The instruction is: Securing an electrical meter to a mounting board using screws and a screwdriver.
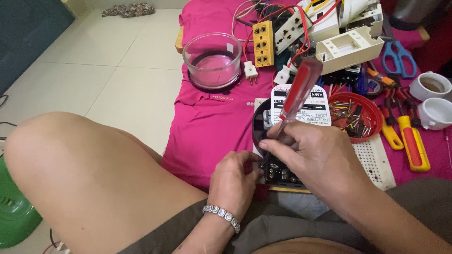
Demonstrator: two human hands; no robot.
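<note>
My right hand (313, 150) grips a screwdriver with a clear red handle (301, 89), its tip down on the black terminal block (282, 174) of an electric meter (294, 106). The meter has a white label plate and a round black body, and lies on a pink cloth (212, 122). My left hand (235, 181), with a sparkling bracelet on the wrist, steadies the block's left end with its fingers closed against it. The screwdriver's tip is hidden behind my fingers.
A glass bowl (213, 59), a yellow socket strip (263, 42), white plugs, a red dish of small parts (355, 115), yellow-red screwdrivers (413, 146), blue scissors (399, 56) and white fittings crowd the cloth. My bare knee (84, 178) fills the left foreground above tiled floor.
</note>
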